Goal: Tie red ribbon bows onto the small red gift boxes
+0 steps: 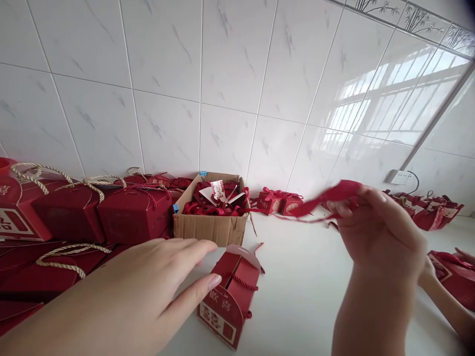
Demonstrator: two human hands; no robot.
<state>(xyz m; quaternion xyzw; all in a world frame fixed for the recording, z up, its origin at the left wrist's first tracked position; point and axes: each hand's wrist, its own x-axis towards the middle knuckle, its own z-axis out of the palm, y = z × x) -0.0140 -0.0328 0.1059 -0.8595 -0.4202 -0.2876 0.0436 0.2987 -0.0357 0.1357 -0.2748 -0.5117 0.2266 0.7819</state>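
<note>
A small red gift box (232, 296) with a twisted red cord across its top stands on the white table in front of me. My left hand (159, 282) reaches over its left side, fingers stretched out and thumb at the upper edge; whether the thumb touches the box I cannot tell. Raised to the right, my right hand (382, 232) pinches a red ribbon (315, 200). The ribbon trails leftward, slightly blurred, towards an open cardboard box (210, 230) filled with more red ribbon and a printed card (217, 190).
Larger red boxes (135, 212) with gold rope handles are stacked at left. Two small bowed boxes (270, 202) stand against the tiled wall. More red boxes (432, 212) sit far right, below a power strip (401, 177). Another person's hands (426, 272) are at a red box (454, 277) on the right.
</note>
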